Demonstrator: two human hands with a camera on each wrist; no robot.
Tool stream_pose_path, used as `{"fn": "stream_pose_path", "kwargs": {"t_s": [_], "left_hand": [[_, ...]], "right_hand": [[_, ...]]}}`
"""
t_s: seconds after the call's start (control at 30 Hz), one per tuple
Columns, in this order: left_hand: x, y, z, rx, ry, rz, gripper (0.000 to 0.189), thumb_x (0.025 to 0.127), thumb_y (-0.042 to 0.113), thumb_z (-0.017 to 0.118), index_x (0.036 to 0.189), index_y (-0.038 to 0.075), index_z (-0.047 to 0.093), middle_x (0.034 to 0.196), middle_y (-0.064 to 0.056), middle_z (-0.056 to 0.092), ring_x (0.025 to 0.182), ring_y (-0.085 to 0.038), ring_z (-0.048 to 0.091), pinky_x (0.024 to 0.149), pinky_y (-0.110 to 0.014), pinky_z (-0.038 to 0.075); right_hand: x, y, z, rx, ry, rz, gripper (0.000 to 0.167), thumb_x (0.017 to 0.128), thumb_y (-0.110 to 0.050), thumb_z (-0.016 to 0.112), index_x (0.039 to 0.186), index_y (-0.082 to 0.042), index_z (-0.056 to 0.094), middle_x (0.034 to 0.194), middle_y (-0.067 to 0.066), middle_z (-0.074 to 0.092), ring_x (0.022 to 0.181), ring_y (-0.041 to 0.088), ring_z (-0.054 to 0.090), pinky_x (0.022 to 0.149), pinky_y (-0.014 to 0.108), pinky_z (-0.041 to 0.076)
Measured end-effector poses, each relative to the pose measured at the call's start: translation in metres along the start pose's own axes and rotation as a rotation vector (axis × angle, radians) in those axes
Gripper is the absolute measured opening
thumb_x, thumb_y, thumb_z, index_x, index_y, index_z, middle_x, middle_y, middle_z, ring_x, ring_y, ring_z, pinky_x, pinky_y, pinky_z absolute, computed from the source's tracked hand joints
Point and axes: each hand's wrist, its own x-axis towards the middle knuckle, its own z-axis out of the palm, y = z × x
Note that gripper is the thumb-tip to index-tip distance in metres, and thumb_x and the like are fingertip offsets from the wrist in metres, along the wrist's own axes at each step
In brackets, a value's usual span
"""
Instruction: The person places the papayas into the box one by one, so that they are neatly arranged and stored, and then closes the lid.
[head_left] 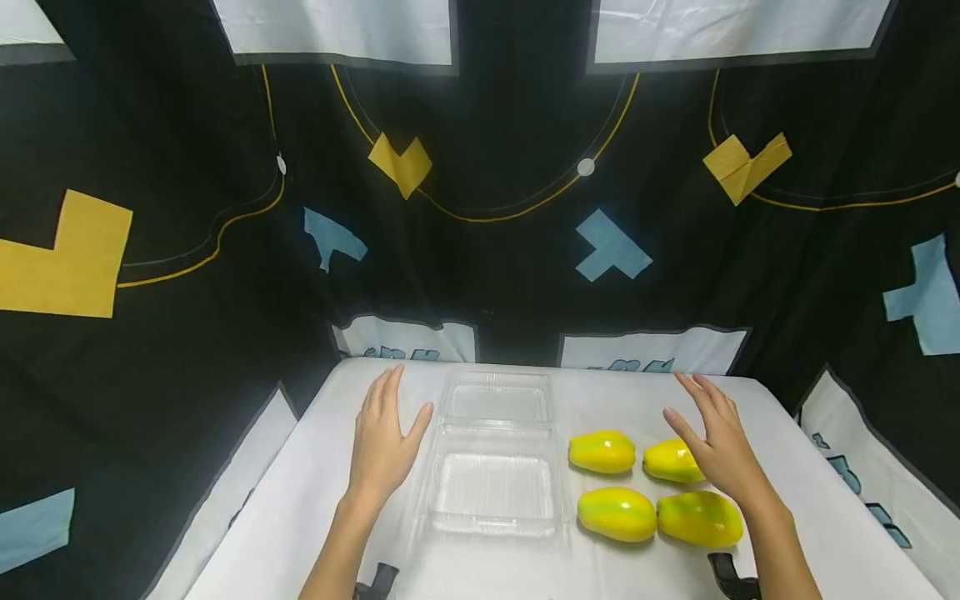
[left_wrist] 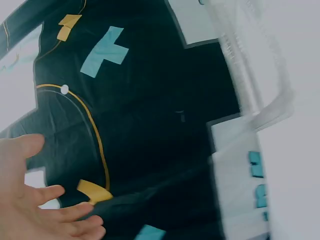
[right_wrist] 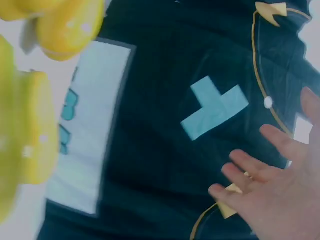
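A clear plastic clamshell box point(head_left: 493, 483) lies opened out on the white table, its lid point(head_left: 497, 400) toward the back. My left hand point(head_left: 386, 442) hovers beside the box's left side, fingers extended and thumb apart; the left wrist view shows the same hand point(left_wrist: 47, 205) holding nothing. To the right of the box lie several yellow-green, papaya-like fruits point(head_left: 617, 514), in two rows. Over the right-hand fruits is my right hand point(head_left: 716, 442), fingers spread, overlapping one back fruit point(head_left: 672, 461) in the head view. In the right wrist view that hand point(right_wrist: 280, 185) holds nothing.
The white table point(head_left: 277, 550) ends at a back edge below a black curtain point(head_left: 495, 283) with yellow and blue patches. Dark straps point(head_left: 378, 581) show near both wrists at the bottom of the head view. White cloth panels point(head_left: 652, 350) hang behind the table.
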Motion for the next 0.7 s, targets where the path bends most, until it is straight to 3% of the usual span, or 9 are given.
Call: {"fn": "stream_pose_path", "kwargs": {"t_s": [0.13,0.33,0.5,0.7], "left_hand": [[-0.021,-0.009,0.009,-0.12,0.046,-0.065,0.06,0.092,0.031,0.056,0.142,0.007,0.032,0.142,-0.015,0.035,0.131,-0.032,0.031,0.103,-0.055,0.027],[-0.048,-0.025,0.028,-0.21,0.056,-0.165,0.051,0.097,0.032,0.047,0.14,0.007,0.035,0.139,-0.016,0.038,0.129,-0.034,0.034,0.102,-0.055,0.03],[-0.066,-0.04,0.045,-0.253,-0.018,-0.212,0.053,0.097,0.032,0.046,0.141,0.005,0.033,0.139,-0.02,0.036,0.128,-0.039,0.033,0.102,-0.057,0.029],[-0.079,-0.057,0.062,-0.324,-0.141,-0.276,0.058,0.098,0.034,0.044,0.144,0.004,0.026,0.143,-0.023,0.028,0.129,-0.044,0.028,0.1,-0.063,0.026]], "right_hand": [[-0.018,0.011,0.007,0.076,0.061,0.008,0.054,0.093,-0.025,0.056,0.142,-0.013,0.037,0.143,0.023,0.029,0.128,0.046,0.023,0.091,0.075,0.019],[-0.039,0.03,0.025,0.147,0.107,0.048,0.046,0.091,-0.022,0.06,0.135,-0.014,0.048,0.138,0.018,0.04,0.127,0.043,0.031,0.094,0.071,0.021],[-0.055,0.046,0.038,0.187,0.095,0.097,0.043,0.091,-0.021,0.06,0.133,-0.016,0.05,0.136,0.015,0.043,0.127,0.036,0.033,0.097,0.067,0.024],[-0.07,0.064,0.046,0.212,0.023,0.142,0.046,0.092,-0.023,0.06,0.135,-0.015,0.047,0.135,0.015,0.044,0.126,0.035,0.033,0.095,0.068,0.024]]}}
